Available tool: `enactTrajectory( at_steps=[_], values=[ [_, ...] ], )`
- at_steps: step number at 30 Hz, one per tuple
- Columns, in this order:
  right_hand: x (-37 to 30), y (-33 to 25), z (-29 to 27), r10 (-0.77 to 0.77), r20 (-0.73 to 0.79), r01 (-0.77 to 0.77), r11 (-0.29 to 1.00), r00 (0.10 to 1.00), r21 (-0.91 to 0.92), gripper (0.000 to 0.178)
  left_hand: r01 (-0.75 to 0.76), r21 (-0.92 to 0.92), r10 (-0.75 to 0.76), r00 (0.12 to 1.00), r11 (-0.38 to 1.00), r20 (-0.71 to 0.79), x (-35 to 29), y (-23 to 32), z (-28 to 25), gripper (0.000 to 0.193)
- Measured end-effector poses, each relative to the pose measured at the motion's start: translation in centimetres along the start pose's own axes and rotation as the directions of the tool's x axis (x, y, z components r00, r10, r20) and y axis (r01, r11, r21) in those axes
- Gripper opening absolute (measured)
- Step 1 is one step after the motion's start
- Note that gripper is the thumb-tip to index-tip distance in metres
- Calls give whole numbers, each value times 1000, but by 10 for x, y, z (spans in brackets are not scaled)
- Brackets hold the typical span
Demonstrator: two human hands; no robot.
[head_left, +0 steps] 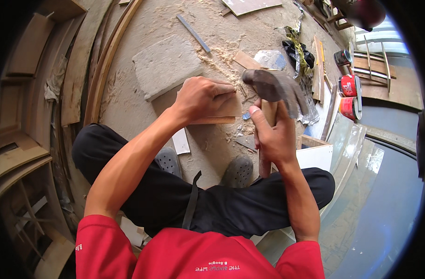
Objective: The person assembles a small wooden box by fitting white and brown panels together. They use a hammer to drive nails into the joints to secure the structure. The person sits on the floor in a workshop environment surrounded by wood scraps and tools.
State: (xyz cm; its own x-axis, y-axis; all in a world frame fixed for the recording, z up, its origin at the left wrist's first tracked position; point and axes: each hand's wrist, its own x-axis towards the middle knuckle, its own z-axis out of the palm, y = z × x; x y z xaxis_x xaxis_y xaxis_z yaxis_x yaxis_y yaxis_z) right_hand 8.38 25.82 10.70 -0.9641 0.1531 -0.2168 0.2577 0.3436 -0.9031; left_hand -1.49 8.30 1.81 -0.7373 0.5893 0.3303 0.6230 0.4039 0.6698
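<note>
My right hand (pixel 278 137) is wrapped round the wooden handle of a claw hammer (pixel 272 86), its dark metal head raised and smeared by motion. To its left, my left hand (pixel 204 96) is closed in a pinch over a wooden board (pixel 230 108). A small dark tip shows at its fingertips, too small to name. Beneath the hand, the board's reddish-brown front edge faces me. A pale concrete slab (pixel 166 65) lies just beyond my left hand; its contact with the board is hidden.
Wood shavings and scraps litter the floor. A flat metal bar (pixel 193 33) lies farther off. Long planks (pixel 89 60) stand at the left. On the right are paint cans (pixel 349 86), a white-sided wooden box (pixel 315 153) and glass sheets (pixel 356 186). My feet in grey clogs (pixel 238 171) are close below.
</note>
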Motion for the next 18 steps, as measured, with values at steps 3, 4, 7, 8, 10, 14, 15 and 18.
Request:
enactTrajectory(
  at_steps=[3, 4, 7, 8, 10, 14, 15, 18],
  values=[
    [-3, 4, 0, -27, 3, 27, 1000, 1000, 4, 13, 2, 12, -2, 1000, 1000, 7, 1, 0, 1, 20],
    [-3, 5, 2, -2, 28, 3, 998, 1000, -59, 12, 24, 14, -25, 999, 1000, 33, 1, 1, 0, 20],
    [0, 5, 7, 14, 43, -6, 984, 999, -177, 12, 39, 12, -40, 998, 999, 55, 0, 2, -3, 22],
    [-1, 3, 7, -8, 25, 13, 981, 1000, -193, 13, 7, 4, -7, 1000, 1000, 25, 0, -1, 0, 22],
    [-4, -2, 5, -73, -13, 69, 977, 997, -204, 20, -8, -1, 8, 1000, 1000, 4, -1, -2, 0, 22],
    [-5, 7, 10, -71, -21, 67, 986, 997, -154, 25, 47, -7, -46, 997, 999, 56, -1, 0, 0, 22],
    [-4, 8, 12, -52, -12, 50, 989, 999, -143, 26, 62, -13, -61, 995, 998, 73, 0, 1, -1, 21],
    [-1, 6, 9, 20, -4, -21, 987, 1000, -162, 26, 83, -5, -83, 995, 997, 62, 1, 3, -2, 16]
  ],
)
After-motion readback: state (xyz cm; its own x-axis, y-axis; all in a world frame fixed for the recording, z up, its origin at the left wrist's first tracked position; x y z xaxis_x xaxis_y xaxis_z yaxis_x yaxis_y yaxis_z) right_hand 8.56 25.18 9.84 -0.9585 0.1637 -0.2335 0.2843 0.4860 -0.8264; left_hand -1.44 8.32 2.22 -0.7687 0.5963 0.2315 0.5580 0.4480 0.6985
